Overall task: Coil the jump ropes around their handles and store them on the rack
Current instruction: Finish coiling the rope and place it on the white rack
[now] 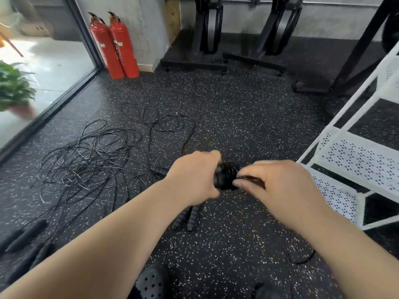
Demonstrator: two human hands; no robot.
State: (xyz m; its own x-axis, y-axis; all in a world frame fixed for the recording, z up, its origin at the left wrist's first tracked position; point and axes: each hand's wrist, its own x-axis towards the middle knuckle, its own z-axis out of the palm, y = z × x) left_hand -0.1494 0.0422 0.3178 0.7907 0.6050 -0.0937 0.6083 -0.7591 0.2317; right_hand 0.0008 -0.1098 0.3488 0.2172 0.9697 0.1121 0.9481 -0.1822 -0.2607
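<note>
left grip (194, 175) is clutching the handles (217, 181), right grip (278, 182) is pinching the wound rope (231, 174); slackening now would likely be letting turns spring loose.

Your speckled black floor (248, 117) carries a tangle of loose ropes (90, 160). Just right of the tangle lie two ribbed handles (192, 217), side by side. Behind it stand two red fire extinguishers (114, 44), and well to its right the white rack (354, 160).

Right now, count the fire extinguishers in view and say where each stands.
2. First extinguisher leans at the wall beside the glass door; second extinguisher stands close on its right. None looks hidden.
</note>
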